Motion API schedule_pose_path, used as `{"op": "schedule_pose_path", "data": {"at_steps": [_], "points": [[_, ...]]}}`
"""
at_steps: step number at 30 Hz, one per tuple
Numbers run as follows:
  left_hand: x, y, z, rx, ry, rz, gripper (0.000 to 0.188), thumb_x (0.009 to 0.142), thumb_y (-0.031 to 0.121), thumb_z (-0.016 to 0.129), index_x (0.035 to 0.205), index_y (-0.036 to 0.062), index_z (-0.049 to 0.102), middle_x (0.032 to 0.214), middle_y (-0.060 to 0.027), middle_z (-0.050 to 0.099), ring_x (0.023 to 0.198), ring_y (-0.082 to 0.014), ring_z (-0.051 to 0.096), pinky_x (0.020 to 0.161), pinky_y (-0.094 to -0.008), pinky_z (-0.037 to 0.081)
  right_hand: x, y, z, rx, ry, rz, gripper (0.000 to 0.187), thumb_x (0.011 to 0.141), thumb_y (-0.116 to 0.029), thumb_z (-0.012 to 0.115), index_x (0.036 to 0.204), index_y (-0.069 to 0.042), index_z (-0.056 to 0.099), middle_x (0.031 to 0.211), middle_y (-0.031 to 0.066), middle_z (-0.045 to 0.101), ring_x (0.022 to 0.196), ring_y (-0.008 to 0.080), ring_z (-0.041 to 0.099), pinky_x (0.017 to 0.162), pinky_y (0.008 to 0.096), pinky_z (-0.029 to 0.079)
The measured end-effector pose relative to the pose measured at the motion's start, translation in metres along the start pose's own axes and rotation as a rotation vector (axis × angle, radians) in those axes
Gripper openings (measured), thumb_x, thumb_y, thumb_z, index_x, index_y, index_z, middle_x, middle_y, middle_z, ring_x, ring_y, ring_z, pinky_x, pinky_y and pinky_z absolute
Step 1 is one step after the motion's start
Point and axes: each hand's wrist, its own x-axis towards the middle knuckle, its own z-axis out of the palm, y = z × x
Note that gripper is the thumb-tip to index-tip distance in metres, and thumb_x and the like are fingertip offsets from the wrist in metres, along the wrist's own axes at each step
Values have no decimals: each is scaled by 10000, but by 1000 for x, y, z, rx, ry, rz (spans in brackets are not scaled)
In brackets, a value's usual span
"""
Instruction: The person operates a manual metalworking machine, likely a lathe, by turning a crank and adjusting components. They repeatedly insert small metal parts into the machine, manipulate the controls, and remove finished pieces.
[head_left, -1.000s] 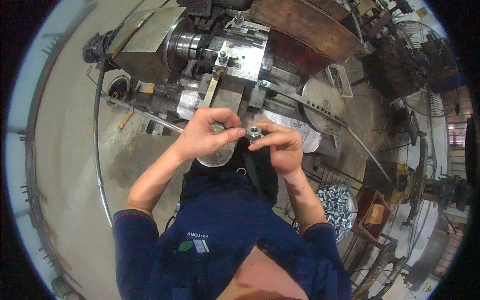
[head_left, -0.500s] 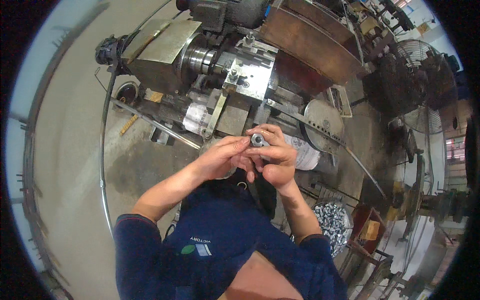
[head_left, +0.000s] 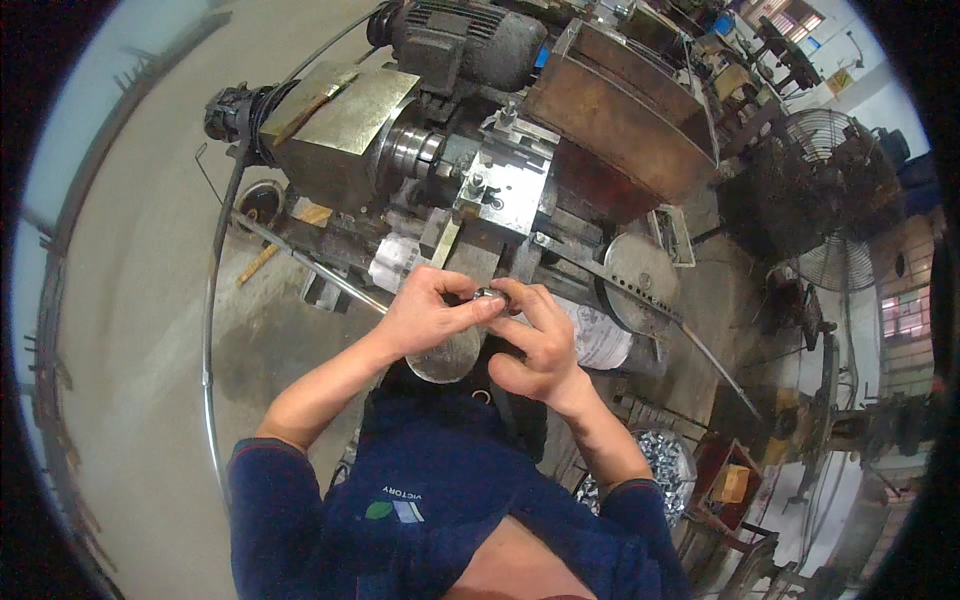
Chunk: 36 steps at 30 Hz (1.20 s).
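A small shiny metal fitting [head_left: 489,294] is pinched between the fingertips of both hands, in front of my waist. My left hand [head_left: 428,312] grips it with thumb and forefinger from the left. From the right, my right hand [head_left: 540,338] has its fingertips on it, with the thumb lower down. Fingers cover most of the fitting. Just past the hands stands a lathe-like machine, with a round metal chuck [head_left: 415,152] at left and a bright flat metal slide plate [head_left: 512,195] at right. A rounded metal disc [head_left: 445,360] lies under my hands.
A container of several shiny metal parts [head_left: 662,462] sits by my right elbow, beside a red-brown box [head_left: 722,490]. A perforated lever bar [head_left: 640,288] crosses a round plate [head_left: 640,262] at right. A long metal rod [head_left: 330,275] slants at left. A large fan [head_left: 815,190] stands far right.
The fitting has turned, so its hexagonal face and hole no longer point up. It has shifted slightly left, and my left thumb and forefinger now pinch it. The view has tilted slightly.
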Motion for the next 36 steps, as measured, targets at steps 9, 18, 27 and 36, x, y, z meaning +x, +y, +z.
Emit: {"op": "schedule_pose_path", "data": {"at_steps": [9, 18, 27, 36], "points": [[-3, 6, -59, 216, -143, 40, 284, 815, 254, 606, 955, 7, 603, 668, -65, 600, 594, -91, 528, 540, -263, 434, 50, 25, 3, 81, -242, -51, 308, 525, -168, 600, 807, -58, 660, 1015, 196, 570, 829, 321, 552, 721, 377, 459], [-148, -26, -236, 1435, 496, -368, 387, 779, 276, 615, 1067, 28, 545, 616, -150, 559, 596, -303, 567, 547, -400, 429, 157, 125, 65, -405, -432, 249, 186, 533, -166, 569, 634, -43, 663, 642, 153, 606, 698, 341, 565, 676, 385, 469], [-193, -98, -206, 883, 739, -629, 306, 735, 209, 661, 849, -21, 496, 588, -159, 547, 562, -296, 562, 546, -383, 435, 176, 140, 79, -84, -367, 251, 163, 561, -135, 561, 578, 27, 543, 518, 184, 473, 433, 276, 445, 461, 341, 382], [-195, -112, -226, 1147, 681, -694, 200, 713, 156, 589, 811, 3, 506, 690, -213, 580, 690, -381, 579, 603, -457, 449, 197, 114, 81, -121, -192, 404, 244, 566, -194, 558, 525, 36, 488, 514, 193, 462, 493, 311, 498, 497, 366, 397]]}}
